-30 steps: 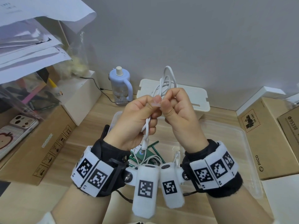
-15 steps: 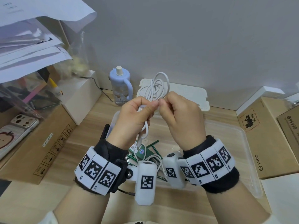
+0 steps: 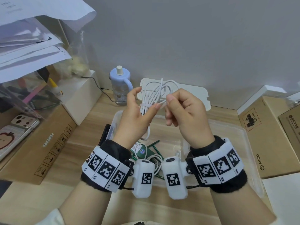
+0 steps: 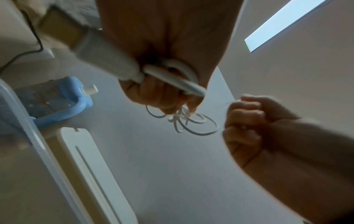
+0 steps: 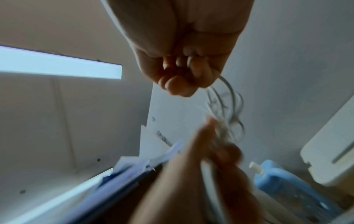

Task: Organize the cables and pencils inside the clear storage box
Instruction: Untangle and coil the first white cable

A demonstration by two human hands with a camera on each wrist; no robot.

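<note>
A coiled white cable point(image 3: 156, 93) is held up above the clear storage box point(image 3: 240, 137). My left hand point(image 3: 138, 114) grips the bundle at its wrapped waist, thumb against the wrap, with loops fanning out above and a tail hanging below. My right hand point(image 3: 183, 111) pinches a loose strand of the same cable between thumb and forefinger, just right of the wrap. In the left wrist view the cable point(image 4: 184, 121) loops past my fingers. Green pencils point(image 3: 154, 146) and another white cable lie in the box under my wrists, partly hidden.
The box's white lid point(image 3: 191, 95) leans behind it by the wall. A blue bottle point(image 3: 120, 85) stands at the back left. Cardboard boxes point(image 3: 266, 137) flank the right side, another carton point(image 3: 48, 143) with phones and stacked papers the left.
The hands have drawn apart: the right hand pulled the strand rightwards, the left hand opened its fingers somewhat around the bundle, and the wrapped waist of the coil now shows.
</note>
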